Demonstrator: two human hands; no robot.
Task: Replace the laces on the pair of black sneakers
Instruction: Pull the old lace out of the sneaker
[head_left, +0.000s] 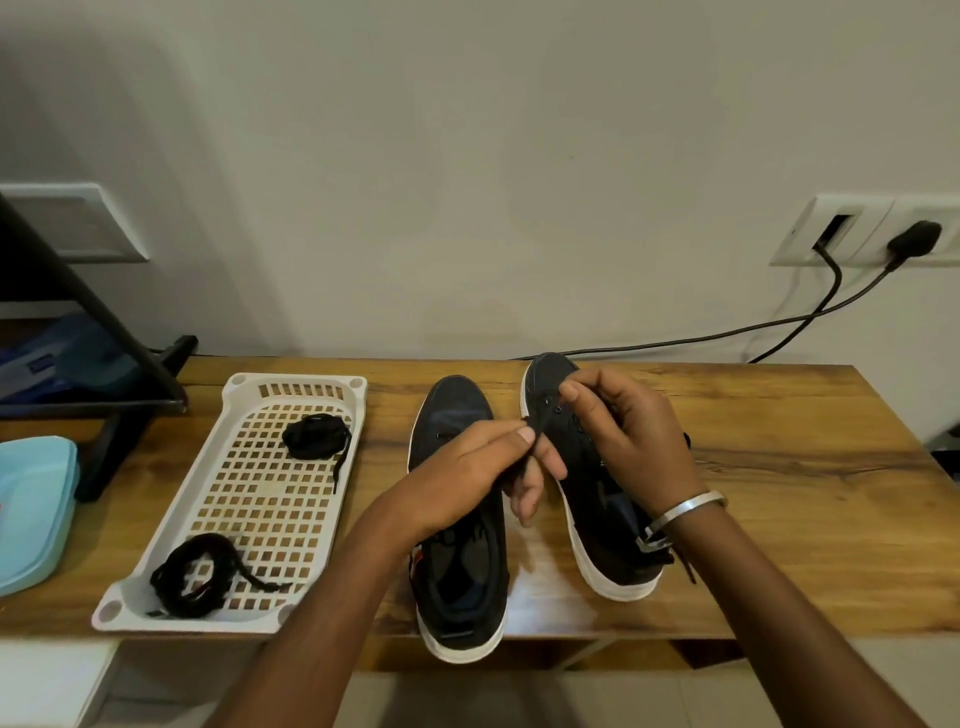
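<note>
My left hand (467, 467) pinches a black lace (535, 431) beside the right sneaker (587, 467). My right hand (623, 431) fingers curl on that sneaker's eyelets.

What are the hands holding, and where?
Both hold a black lace at the right sneaker. The left hand pinches it near its end; the right hand pinches it at the eyelets.

no readable text, labels or brand marks anywhere
</note>
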